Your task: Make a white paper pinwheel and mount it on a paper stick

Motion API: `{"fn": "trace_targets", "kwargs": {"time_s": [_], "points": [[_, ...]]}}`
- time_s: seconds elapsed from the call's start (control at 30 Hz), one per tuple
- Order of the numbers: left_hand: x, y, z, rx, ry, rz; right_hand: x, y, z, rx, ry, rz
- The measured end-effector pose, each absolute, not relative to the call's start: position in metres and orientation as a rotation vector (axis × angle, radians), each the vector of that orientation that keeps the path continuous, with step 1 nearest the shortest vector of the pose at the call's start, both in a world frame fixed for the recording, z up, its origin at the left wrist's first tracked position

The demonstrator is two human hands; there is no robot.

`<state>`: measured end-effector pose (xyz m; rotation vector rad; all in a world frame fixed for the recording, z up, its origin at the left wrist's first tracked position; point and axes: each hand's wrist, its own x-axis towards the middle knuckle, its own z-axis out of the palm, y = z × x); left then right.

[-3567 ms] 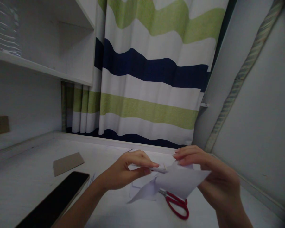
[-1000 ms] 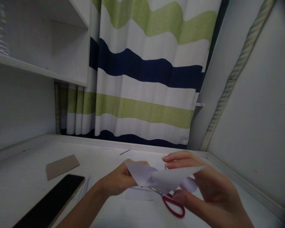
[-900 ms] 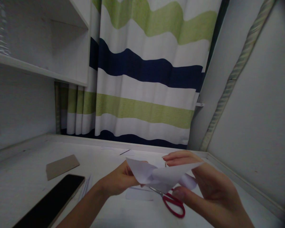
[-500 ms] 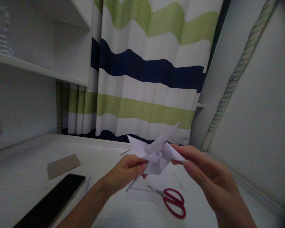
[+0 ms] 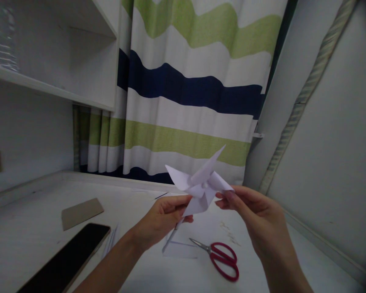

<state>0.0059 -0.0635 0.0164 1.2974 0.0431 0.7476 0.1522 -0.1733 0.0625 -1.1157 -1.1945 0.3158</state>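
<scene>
A white paper pinwheel [image 5: 199,185] is held up above the white desk [image 5: 33,240], its blades folded toward a small centre. My left hand [image 5: 164,217] is closed in a pinch on the pinwheel's thin white stick, which runs down below the fingers. My right hand [image 5: 253,211] is closed with its fingertips gripping the edge of the right blade. Red-handled scissors [image 5: 222,258] lie shut on the desk below and between the two hands.
A black phone [image 5: 70,258] lies at the desk's near left, with a brown card piece [image 5: 82,212] behind it. White paper scraps [image 5: 179,249] lie under my hands. A striped curtain [image 5: 186,93] hangs at the back, a shelf [image 5: 49,87] at upper left, a wall to the right.
The paper has gone from lying low over the scissors to standing raised as a pinwheel. Both hands have lifted with it, and the right hand now holds only one blade's edge.
</scene>
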Motion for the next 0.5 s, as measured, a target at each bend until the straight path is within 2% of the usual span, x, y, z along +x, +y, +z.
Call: {"fn": "trace_targets", "kwargs": {"time_s": [0.5], "points": [[0.0048,-0.0601,0.0116,1.287,-0.06,0.746,0.1543,-0.172,0.0622,-1.085,-1.21,0.342]]}}
